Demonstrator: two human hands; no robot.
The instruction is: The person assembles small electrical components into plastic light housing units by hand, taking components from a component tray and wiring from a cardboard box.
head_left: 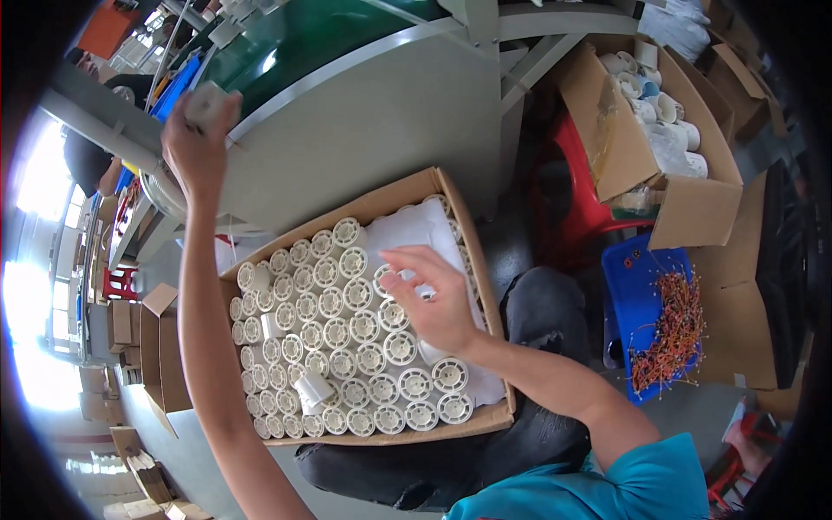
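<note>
- I am holding my left hand [198, 147] up and away from the box, at the grey rim of the green conveyor [347, 74], with my fingers closed around one white spool [206, 102] so that only its pale end is showing above my knuckles.
- I am hovering my right hand [431, 299] over the far right part of the cardboard box [394, 193] on my lap, fingers spread and half curled, thumb and forefinger nearing a spool beneath them; I cannot tell whether they are already pinching it.
- The spools in the box [347, 347] are standing on end in tight rows, filling the left, middle and near sides almost completely.
- A bare patch of white liner sheet [407, 230] is showing at the far right corner, so I am judging that only a small share of this layer has gone and most is left.
- Two spools are lying tipped on their sides near the near left corner, breaking the pattern.
- The spools look like hard moulded plastic, off-white, with round flanges and spoked ends around a central hole.
- The box is plain brown corrugated board with soft, worn edges.
- To my right, a blue tray [640, 286] is holding a tangle of thin red and yellow wires [669, 334].
</note>
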